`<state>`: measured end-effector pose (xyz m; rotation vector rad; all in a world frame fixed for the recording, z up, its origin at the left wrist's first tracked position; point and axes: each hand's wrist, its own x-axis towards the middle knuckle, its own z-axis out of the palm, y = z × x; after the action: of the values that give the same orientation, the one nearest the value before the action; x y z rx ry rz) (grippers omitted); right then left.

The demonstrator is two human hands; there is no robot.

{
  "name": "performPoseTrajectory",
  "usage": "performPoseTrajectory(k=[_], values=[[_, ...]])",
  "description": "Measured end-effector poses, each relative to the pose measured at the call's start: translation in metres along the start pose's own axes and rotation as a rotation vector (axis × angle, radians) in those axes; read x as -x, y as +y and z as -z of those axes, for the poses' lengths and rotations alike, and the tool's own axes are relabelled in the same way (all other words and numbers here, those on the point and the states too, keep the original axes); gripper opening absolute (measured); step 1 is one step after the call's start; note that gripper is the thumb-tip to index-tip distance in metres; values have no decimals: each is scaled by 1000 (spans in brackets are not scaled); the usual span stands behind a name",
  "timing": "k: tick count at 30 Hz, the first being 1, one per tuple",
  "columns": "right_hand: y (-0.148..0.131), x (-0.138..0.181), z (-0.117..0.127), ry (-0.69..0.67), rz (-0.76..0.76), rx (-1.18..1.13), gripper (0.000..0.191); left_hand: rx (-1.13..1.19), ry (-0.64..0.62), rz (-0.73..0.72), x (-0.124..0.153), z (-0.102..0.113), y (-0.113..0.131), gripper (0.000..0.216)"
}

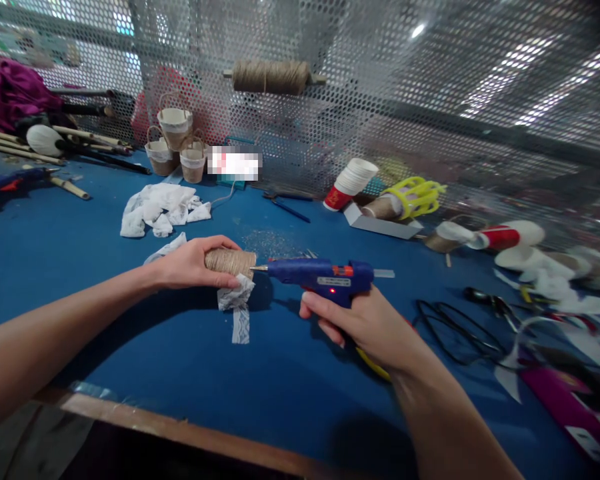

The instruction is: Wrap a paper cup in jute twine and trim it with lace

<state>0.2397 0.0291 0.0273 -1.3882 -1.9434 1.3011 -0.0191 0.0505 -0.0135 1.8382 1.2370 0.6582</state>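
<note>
My left hand (pixel 187 264) grips a twine-wrapped cup (pixel 233 261) lying on its side above the blue table (pixel 260 380). A strip of white lace (pixel 238 303) hangs from the cup down to the table. My right hand (pixel 363 325) holds a blue hot glue gun (pixel 320 275) by its handle. Its metal nozzle points left and touches the cup's right end. A small red light glows on the gun's body.
Crumpled white lace (pixel 159 208) lies behind my left hand. Three small twine baskets (pixel 176 143) stand by the perforated metal wall, where a twine spool (pixel 270 77) hangs. A stack of paper cups (pixel 351 184), a yellow holder (pixel 416 195) and black scissors (pixel 450 330) lie right. Another glue gun (pixel 10 183) sits far left.
</note>
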Motion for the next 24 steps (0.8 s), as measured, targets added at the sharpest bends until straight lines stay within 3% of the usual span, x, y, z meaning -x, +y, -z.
performPoseTrajectory(k=[4,24], values=[[-1,0,1,-51,-8,-6,32,29,23,-26,1,0,0,55],[-2,2,5,-31,-1,-24,34,-59,97,-165,5,0,3,58]])
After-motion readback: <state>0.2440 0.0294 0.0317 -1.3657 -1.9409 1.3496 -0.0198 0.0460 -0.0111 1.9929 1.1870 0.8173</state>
